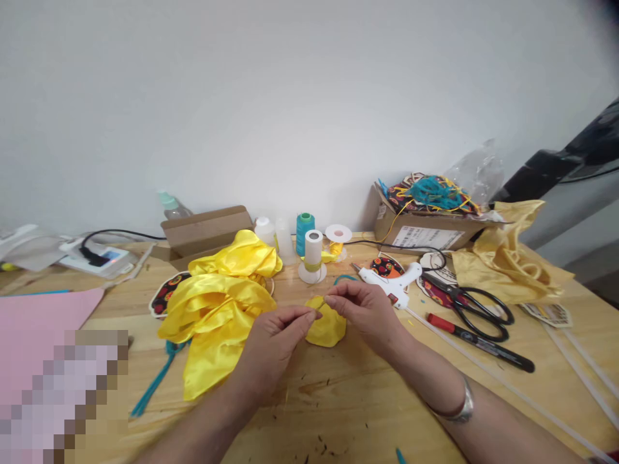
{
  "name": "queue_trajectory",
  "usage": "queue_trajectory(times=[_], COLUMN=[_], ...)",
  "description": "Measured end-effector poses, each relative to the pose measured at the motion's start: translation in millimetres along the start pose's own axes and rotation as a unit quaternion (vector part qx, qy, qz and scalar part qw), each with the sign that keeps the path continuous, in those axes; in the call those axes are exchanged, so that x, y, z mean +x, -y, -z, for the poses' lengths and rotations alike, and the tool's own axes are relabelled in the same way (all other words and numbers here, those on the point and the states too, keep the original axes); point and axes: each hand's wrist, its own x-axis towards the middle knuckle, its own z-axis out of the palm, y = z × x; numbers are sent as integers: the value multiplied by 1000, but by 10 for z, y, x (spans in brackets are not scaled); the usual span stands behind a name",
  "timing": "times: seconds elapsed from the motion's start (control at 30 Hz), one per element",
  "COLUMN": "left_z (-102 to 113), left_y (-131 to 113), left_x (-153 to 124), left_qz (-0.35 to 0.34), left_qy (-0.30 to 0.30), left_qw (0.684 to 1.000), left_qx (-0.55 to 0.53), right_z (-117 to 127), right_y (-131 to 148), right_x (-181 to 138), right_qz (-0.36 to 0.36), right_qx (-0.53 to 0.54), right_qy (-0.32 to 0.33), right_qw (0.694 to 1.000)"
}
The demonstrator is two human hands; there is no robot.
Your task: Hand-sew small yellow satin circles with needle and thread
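Note:
A small round piece of yellow satin lies on the wooden table between my hands. My left hand pinches its left edge with thumb and forefinger closed. My right hand pinches its upper edge, fingers curled; a silver bracelet sits on that wrist. A heap of bright yellow satin fabric lies just left of my left hand.
A white glue gun, black scissors, a red-and-black marker and clear glue sticks lie to the right. Thread spools stand behind. Cardboard boxes, gold fabric and pink paper sit around.

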Motion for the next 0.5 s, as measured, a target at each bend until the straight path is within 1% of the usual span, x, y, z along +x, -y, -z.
queue_trajectory(times=[0.1, 0.2, 0.3, 0.37, 0.5], left_z=[-7, -16, -18, -17, -18], left_y=[-5, -10, 3, 22, 46], left_x=[2, 11, 23, 30, 31], left_qz=[9, 19, 30, 34, 39], left_qy=[-16, -36, -26, -14, -20], left_qw=[1000, 998, 994, 992, 993], left_qx=[-20, -56, -103, -123, -113], right_z=[-1, -4, -7, -9, -10], right_y=[-41, -73, -71, -58, -42], right_x=[6, -2, -11, -11, 0], right_qz=[34, 74, 106, 108, 84], right_qx=[-10, -54, -90, -82, -19], right_qy=[-11, -23, -35, -40, -29], right_qw=[999, 996, 990, 990, 996])
